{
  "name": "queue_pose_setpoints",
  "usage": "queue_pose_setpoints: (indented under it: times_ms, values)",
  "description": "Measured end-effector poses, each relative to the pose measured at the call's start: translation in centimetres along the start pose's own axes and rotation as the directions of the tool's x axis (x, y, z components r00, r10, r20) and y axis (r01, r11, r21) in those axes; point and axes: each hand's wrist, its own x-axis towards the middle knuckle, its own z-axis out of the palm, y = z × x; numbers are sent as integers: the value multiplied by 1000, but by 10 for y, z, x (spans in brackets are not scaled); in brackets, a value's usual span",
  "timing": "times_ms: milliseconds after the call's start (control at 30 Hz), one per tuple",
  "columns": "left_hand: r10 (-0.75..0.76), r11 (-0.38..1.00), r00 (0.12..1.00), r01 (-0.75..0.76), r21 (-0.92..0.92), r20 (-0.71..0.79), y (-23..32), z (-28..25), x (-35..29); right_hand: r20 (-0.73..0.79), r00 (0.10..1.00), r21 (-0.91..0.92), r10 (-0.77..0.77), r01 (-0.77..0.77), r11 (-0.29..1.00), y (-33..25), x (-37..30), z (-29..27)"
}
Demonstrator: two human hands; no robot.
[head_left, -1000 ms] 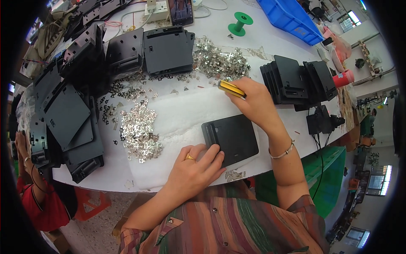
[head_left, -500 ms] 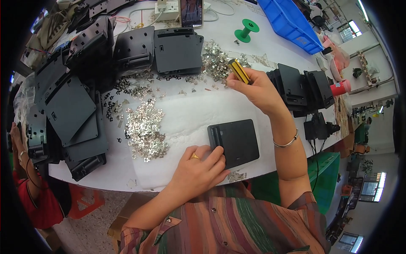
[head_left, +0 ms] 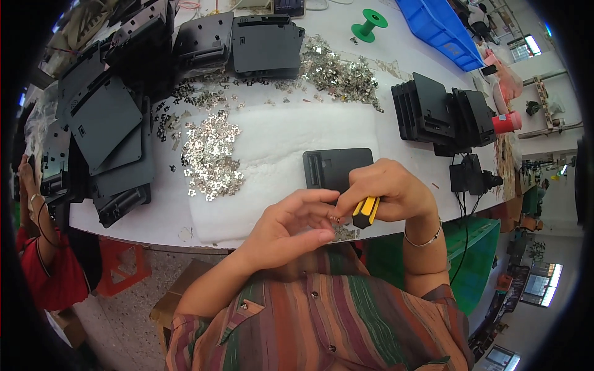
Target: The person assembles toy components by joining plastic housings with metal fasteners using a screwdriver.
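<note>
My right hand [head_left: 393, 193] is closed around a yellow-and-black handled tool [head_left: 366, 212], its end pointing down toward me. The tool's tip is hidden in the grip. Beside it, my left hand [head_left: 291, 226] is turned partly palm up, thumb and fingers apart, fingertips close to the right hand's fingers. Whether some tiny piece lies between the fingertips cannot be made out. Just beyond both hands, a black rectangular plastic panel [head_left: 346, 162] lies on a white foam sheet [head_left: 278, 133], its near part covered by my hands. To the left is a heap of small silvery metal clips [head_left: 212, 157].
Black panels [head_left: 105, 123] pile up at the left; more panels [head_left: 427, 111] stand at the right beside black adapters [head_left: 470, 176]. Another metal-clip heap [head_left: 340, 71], a green spool [head_left: 369, 25] and a blue bin [head_left: 439, 31] are farther back. A co-worker's arm [head_left: 30, 185] shows far left.
My right hand has come down toward me with the tool, from above the far clip heap to my left hand. My left hand has left the panel and turned over. The view has tilted.
</note>
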Motion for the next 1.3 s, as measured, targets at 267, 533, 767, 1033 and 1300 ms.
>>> queue_pose_setpoints:
  times_ms: [267,533,767,1033,1300]
  values:
    - [-192,951,980,199,-238,53,-8,-4,5,-6,1000,104,12,-12,994,1,-14,11]
    - [-164,923,984,132,-362,-61,-4,2,15,-162,986,52,30,-22,998,-2,-9,21]
    - [-12,977,910,-78,-199,-415,-5,0,42,-314,925,58,215,-208,976,11,2,15]
    - [396,904,829,-278,324,-394,-4,-2,46,-304,936,100,179,-155,983,28,3,11]
    - [347,937,811,-277,213,-470,-2,2,44,-325,921,85,213,-196,977,28,8,12]
